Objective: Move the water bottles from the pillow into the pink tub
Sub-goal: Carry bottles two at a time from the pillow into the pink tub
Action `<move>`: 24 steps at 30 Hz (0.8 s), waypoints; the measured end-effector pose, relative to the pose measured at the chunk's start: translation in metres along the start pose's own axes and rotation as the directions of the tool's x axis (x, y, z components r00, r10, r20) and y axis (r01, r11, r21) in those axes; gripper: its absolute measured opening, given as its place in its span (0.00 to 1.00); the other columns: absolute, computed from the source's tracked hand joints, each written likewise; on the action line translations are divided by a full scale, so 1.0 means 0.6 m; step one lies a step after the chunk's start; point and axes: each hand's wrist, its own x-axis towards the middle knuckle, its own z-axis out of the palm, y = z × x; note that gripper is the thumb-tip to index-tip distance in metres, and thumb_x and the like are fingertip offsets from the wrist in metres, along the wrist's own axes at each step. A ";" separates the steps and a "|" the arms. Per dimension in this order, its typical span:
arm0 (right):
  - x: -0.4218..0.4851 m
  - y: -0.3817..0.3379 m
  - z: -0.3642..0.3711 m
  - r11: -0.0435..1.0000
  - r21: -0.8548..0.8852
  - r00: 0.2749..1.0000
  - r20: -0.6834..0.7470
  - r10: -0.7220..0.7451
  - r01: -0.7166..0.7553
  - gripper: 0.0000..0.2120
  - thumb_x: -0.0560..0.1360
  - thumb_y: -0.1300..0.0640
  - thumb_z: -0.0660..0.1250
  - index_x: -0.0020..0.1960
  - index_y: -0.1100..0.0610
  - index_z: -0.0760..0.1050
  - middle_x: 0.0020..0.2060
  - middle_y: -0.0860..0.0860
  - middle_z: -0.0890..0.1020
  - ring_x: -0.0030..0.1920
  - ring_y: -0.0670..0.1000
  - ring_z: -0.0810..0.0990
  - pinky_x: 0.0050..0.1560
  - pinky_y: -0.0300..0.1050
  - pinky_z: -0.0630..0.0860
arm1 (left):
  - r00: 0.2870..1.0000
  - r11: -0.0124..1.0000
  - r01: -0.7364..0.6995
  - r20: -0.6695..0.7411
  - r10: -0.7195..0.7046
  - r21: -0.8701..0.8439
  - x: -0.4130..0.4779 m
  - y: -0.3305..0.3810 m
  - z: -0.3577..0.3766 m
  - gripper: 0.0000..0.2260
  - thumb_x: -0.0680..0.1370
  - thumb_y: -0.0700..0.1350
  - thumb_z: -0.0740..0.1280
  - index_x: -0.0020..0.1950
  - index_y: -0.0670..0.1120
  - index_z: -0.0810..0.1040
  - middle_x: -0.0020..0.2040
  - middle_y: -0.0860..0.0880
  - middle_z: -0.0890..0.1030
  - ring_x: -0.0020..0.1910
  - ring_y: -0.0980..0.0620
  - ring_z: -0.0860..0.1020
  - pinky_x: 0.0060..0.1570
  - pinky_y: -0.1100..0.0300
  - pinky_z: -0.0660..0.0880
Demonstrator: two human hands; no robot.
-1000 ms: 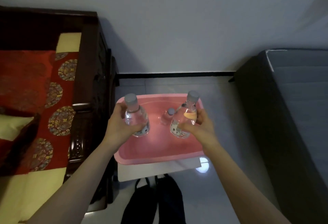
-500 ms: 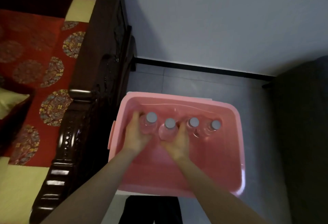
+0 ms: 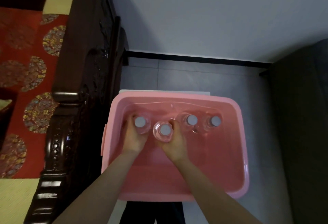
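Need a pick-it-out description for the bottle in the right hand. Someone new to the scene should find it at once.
Find the pink tub on the floor beside the dark carved wooden furniture; four clear grey-capped bottles stand upright near its far wall. The one you want is the second bottle from the left, gripped by the right hand. Unlike its neighbours, it sits nearer the camera, out of line.
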 end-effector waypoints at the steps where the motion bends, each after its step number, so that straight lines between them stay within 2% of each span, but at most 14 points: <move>1: -0.006 -0.008 -0.009 0.999 -0.040 0.999 -0.011 -0.030 0.030 0.31 0.60 0.47 0.75 0.60 0.48 0.69 0.55 0.47 0.79 0.54 0.52 0.79 0.49 0.49 0.76 | 1.000 1.000 0.009 0.027 -0.009 0.001 -0.003 0.006 -0.006 0.26 0.63 0.40 0.79 0.54 0.49 0.69 0.49 0.54 0.78 0.48 0.55 0.77 0.47 0.73 0.69; 3: -0.018 -0.027 -0.034 0.984 -0.152 0.994 -0.050 -0.101 0.092 0.28 0.63 0.44 0.74 0.60 0.45 0.70 0.56 0.44 0.77 0.53 0.50 0.78 0.45 0.52 0.77 | 0.998 0.997 -0.034 0.048 0.031 0.064 -0.007 0.022 -0.024 0.24 0.64 0.42 0.78 0.55 0.47 0.71 0.49 0.55 0.78 0.48 0.56 0.76 0.43 0.71 0.69; 5: -0.024 -0.046 -0.056 0.962 -0.209 0.981 -0.039 -0.188 0.176 0.21 0.67 0.43 0.73 0.57 0.44 0.72 0.55 0.43 0.76 0.51 0.49 0.77 0.42 0.50 0.76 | 0.986 0.975 -0.165 0.051 0.159 0.152 -0.008 0.033 -0.044 0.19 0.67 0.44 0.77 0.54 0.46 0.75 0.51 0.52 0.79 0.49 0.54 0.76 0.47 0.62 0.71; 7: -0.019 -0.058 -0.066 0.935 -0.233 0.962 0.003 -0.273 0.266 0.12 0.69 0.46 0.71 0.51 0.45 0.76 0.49 0.43 0.78 0.48 0.49 0.78 0.39 0.47 0.75 | 0.960 0.935 -0.280 0.090 0.266 0.219 -0.007 0.045 -0.058 0.13 0.68 0.41 0.75 0.50 0.45 0.78 0.47 0.51 0.79 0.47 0.50 0.77 0.46 0.57 0.73; 9: -0.012 -0.064 -0.065 0.927 -0.221 0.953 0.037 -0.302 0.303 0.08 0.69 0.48 0.69 0.46 0.47 0.78 0.44 0.45 0.79 0.44 0.49 0.78 0.39 0.46 0.75 | 0.943 0.904 -0.333 0.119 0.311 0.270 -0.005 0.054 -0.063 0.09 0.69 0.38 0.74 0.47 0.44 0.79 0.42 0.52 0.78 0.44 0.48 0.77 0.44 0.55 0.74; 13: -0.003 -0.066 -0.065 0.926 -0.213 0.948 0.013 -0.317 0.312 0.09 0.66 0.53 0.67 0.46 0.52 0.80 0.43 0.48 0.80 0.40 0.51 0.79 0.40 0.48 0.78 | 0.936 0.898 -0.353 0.116 0.333 0.263 0.000 0.058 -0.064 0.09 0.69 0.37 0.73 0.48 0.44 0.81 0.43 0.50 0.81 0.43 0.48 0.78 0.44 0.54 0.77; 17: 0.006 -0.066 -0.070 0.907 -0.288 0.941 -0.052 -0.335 0.307 0.14 0.63 0.68 0.68 0.46 0.55 0.79 0.44 0.50 0.80 0.44 0.52 0.78 0.41 0.39 0.71 | 0.927 0.896 -0.375 0.085 0.365 0.237 0.003 0.061 -0.058 0.08 0.70 0.39 0.72 0.49 0.45 0.81 0.44 0.51 0.81 0.44 0.45 0.79 0.46 0.49 0.78; 22: 0.020 -0.077 -0.062 0.896 -0.348 0.951 -0.033 -0.307 0.277 0.14 0.65 0.69 0.66 0.49 0.59 0.77 0.48 0.55 0.79 0.47 0.58 0.77 0.42 0.48 0.72 | 0.912 0.882 -0.410 0.132 0.389 0.231 0.005 0.063 -0.043 0.09 0.71 0.37 0.71 0.49 0.46 0.81 0.43 0.50 0.81 0.42 0.46 0.78 0.44 0.50 0.77; 24: 0.025 -0.082 -0.060 0.893 -0.356 0.953 -0.016 -0.301 0.276 0.14 0.66 0.69 0.67 0.51 0.59 0.77 0.49 0.55 0.78 0.48 0.59 0.77 0.43 0.49 0.73 | 0.907 0.868 -0.422 0.137 0.399 0.262 0.007 0.065 -0.042 0.09 0.70 0.36 0.72 0.49 0.46 0.81 0.42 0.51 0.80 0.41 0.48 0.76 0.44 0.57 0.73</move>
